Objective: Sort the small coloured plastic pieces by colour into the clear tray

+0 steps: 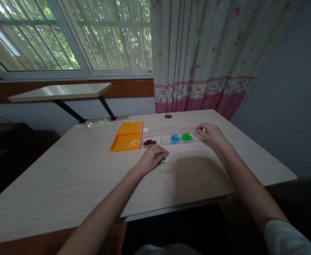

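My left hand [152, 158] rests low over the table, fingers pinched together, beside a small mixed pile of blue, green and pale pieces [162, 162]. Whether anything sits in that pinch is hidden. Over the rightmost clear box, my right hand [211, 134] is closed at the fingertips; what they hold is too small to name. A few yellow pieces [201, 137] show under it. To its left, clear lidded boxes stand open with green pieces [187, 137], blue pieces [175, 139] and dark brown pieces [149, 142]. An open orange box [126, 138] holds white pieces [133, 143].
The boxes form a row across the pale wooden table [91, 177]. A raised shelf [62, 92] on black legs stands at the back left. Behind the table are a barred window and a patterned curtain [187, 53]. A round cable hole [168, 116] is near the back edge.
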`<state>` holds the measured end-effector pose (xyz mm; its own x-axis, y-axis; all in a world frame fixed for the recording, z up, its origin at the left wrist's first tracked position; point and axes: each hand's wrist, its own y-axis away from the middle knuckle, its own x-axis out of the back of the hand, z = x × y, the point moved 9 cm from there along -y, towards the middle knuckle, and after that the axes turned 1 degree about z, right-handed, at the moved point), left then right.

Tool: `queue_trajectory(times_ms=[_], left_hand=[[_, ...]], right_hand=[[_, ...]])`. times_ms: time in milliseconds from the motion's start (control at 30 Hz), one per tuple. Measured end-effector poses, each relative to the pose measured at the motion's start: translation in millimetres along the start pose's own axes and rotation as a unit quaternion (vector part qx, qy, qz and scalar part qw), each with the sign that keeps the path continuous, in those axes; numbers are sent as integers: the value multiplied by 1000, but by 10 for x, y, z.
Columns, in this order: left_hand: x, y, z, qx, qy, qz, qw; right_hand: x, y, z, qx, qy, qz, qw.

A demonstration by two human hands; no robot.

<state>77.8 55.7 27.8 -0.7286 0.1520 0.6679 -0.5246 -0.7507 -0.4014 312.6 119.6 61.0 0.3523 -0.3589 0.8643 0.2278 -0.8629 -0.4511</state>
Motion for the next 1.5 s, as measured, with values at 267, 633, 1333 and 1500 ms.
queue_trajectory(times_ms=[267,633,1333,1500], left_hand=[[29,25,-452,186,182,101,960],[-104,40,-526,202,318,111,920],[95,4,-280,122,123,133,976],[146,9,-119,59,28,124,990]], right_hand=[[-105,121,586,-166,121,-76,976],[-624,206,-1182,123,-140,-80,979],[-463,306,-1341,155,-198,35,967],[-473,317,-1355,160,-200,31,966]])
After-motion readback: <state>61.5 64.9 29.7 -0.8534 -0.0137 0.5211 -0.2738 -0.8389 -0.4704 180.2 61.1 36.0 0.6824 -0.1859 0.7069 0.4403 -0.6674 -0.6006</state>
